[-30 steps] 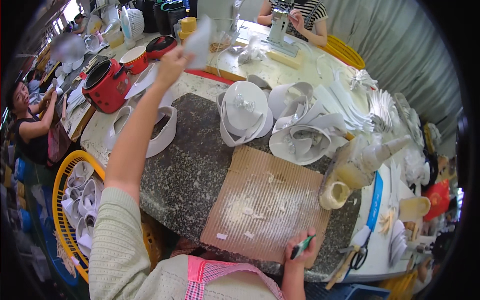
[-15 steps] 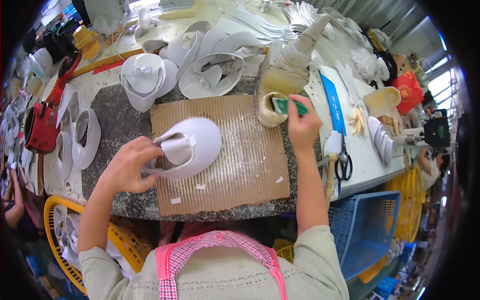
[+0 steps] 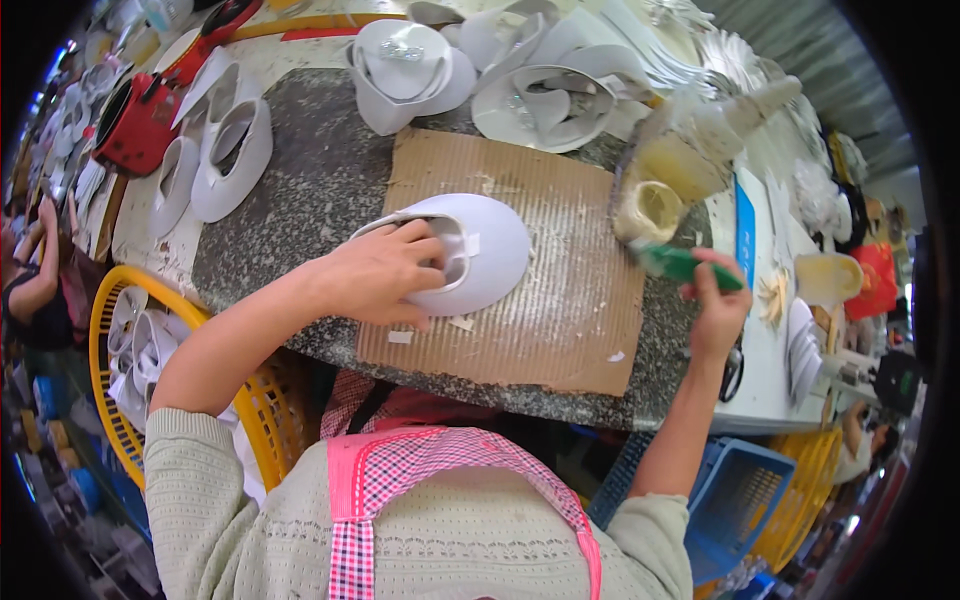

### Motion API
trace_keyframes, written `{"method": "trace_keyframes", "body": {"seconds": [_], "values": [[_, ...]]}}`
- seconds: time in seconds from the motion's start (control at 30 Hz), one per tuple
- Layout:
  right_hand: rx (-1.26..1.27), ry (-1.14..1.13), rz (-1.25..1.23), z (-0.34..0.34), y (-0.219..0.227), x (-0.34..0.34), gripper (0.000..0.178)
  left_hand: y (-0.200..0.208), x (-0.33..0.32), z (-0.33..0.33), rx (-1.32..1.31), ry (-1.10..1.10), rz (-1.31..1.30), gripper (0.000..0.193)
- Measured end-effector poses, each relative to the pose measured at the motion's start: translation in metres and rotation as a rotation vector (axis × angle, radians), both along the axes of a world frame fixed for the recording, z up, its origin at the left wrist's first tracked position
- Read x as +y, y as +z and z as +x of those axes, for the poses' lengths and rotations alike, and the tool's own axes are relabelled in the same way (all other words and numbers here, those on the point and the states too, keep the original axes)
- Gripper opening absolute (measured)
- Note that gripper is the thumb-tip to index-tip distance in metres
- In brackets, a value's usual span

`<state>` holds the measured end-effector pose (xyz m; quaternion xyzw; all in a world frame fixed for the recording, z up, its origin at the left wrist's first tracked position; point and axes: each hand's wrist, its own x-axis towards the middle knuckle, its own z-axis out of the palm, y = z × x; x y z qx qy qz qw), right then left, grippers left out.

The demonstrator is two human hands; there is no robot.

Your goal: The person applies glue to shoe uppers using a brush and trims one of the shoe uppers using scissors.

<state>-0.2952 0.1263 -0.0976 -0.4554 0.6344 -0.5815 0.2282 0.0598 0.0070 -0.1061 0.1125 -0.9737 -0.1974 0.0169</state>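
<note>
A white shoe upper [image 3: 496, 248] lies on a ribbed cardboard sheet [image 3: 575, 340], its rounded end pointing right. My left hand [image 3: 375, 272] is closed on its open end, fingers reaching into the opening and thumb along the near edge. A small white tab shows at the opening's rim. My right hand [image 3: 718, 308] grips a green-handled brush [image 3: 690, 268]. The brush's head is beside the near rim of a glue-crusted, yellowish bottle [image 3: 690, 165] with a round side mouth. Fine bristles are blurred.
White uppers with sparkling ornaments [image 3: 405, 75] sit at the far edge. More uppers [image 3: 232, 160] stand left near a red container [image 3: 138, 125]. A yellow basket [image 3: 105, 330] holds white pieces. Scissors [image 3: 735, 372] and a blue strip [image 3: 745, 230] lie right; a blue crate [image 3: 745, 500] stands below.
The brush has come out of the bottle's mouth toward me. My left hand has shifted further over the upper's opening. The whole view has swung, so the table appears further right and higher.
</note>
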Motion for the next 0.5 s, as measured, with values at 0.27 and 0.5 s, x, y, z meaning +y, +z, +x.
{"method": "trace_keyframes", "body": {"seconds": [0.27, 0.5], "values": [[-0.036, 0.594, 0.021, 0.109, -0.029, -0.08, 0.019, -0.005, -0.007, 0.006, 0.013, 0.017, 0.157, 0.027], [0.013, 0.506, 0.064, 0.109, -0.01, -0.085, 0.019, -0.004, -0.001, 0.0, 0.318, 0.081, 0.153, 0.021]]}}
